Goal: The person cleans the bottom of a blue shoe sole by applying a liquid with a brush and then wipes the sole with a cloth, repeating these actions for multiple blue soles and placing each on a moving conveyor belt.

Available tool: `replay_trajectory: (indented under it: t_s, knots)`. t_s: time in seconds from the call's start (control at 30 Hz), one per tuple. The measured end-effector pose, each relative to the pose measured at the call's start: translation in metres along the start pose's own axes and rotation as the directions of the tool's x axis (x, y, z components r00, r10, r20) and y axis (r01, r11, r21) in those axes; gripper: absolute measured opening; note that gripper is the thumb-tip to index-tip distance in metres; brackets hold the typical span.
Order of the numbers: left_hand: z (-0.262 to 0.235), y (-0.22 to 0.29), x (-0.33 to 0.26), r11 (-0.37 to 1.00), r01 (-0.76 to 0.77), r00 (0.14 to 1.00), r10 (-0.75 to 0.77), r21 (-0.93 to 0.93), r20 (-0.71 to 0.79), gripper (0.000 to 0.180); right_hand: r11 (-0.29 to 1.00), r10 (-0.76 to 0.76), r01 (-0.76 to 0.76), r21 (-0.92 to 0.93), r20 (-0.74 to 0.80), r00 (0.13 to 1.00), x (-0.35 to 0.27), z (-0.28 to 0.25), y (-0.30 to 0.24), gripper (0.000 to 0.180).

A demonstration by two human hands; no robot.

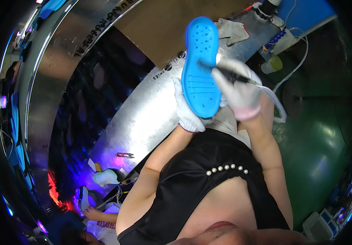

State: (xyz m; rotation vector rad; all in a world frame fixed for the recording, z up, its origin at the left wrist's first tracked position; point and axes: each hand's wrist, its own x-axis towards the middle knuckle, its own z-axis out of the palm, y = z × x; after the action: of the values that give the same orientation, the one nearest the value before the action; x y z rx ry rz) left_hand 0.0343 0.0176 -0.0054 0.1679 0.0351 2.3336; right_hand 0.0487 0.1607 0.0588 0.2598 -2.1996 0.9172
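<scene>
A bright blue shoe sole (200, 81) is held upright lengthwise over the metal table's edge, its holed, ridged face toward me. My left hand (187, 110), in a white glove, grips its lower end from beneath and the side; some of those fingers are hidden behind it. My right hand (243, 96), in a white glove with a pink cuff, is closed round a dark-handled brush (235, 76) with a clear tube running from it. The blurred brush tip lies over the middle of the sole, near its right edge; whether it touches cannot be seen.
Brown cardboard (155, 32) and a loose white glove (234, 32) lie on the metal table (139, 114). Thread snips (124, 155) rest nearer. A yellowish cup (272, 64) stands at right. A dark conveyor (90, 94) runs left. Another person's hand (89, 212) touches a shoe.
</scene>
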Motion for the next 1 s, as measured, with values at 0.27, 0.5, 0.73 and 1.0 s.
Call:
replay_trajectory:
  t_s: [0.27,0.5,0.73,1.0]
  knots:
    - [0.003,-0.011,0.002,0.883,-0.145,0.964,0.228,0.447,-0.137,0.027,0.889,0.293,-0.338,0.31,0.182,0.938,0.001,-0.014,-0.034,0.018]
    - [0.036,-0.006,0.002,0.966,-0.068,0.948,0.14,0.248,-0.284,0.031,0.974,-0.226,0.214,0.072,0.281,0.933,-0.022,-0.011,-0.056,0.02]
    - [-0.007,0.017,0.011,0.953,-0.172,0.928,0.242,0.25,-0.284,0.08,0.985,-0.059,0.051,0.162,0.043,0.997,-0.016,-0.011,-0.041,0.02]
    - [0.037,0.039,0.02,0.993,0.002,0.955,0.034,0.121,-0.296,0.085,0.879,0.128,-0.23,0.418,0.259,0.957,-0.013,-0.023,-0.027,0.02]
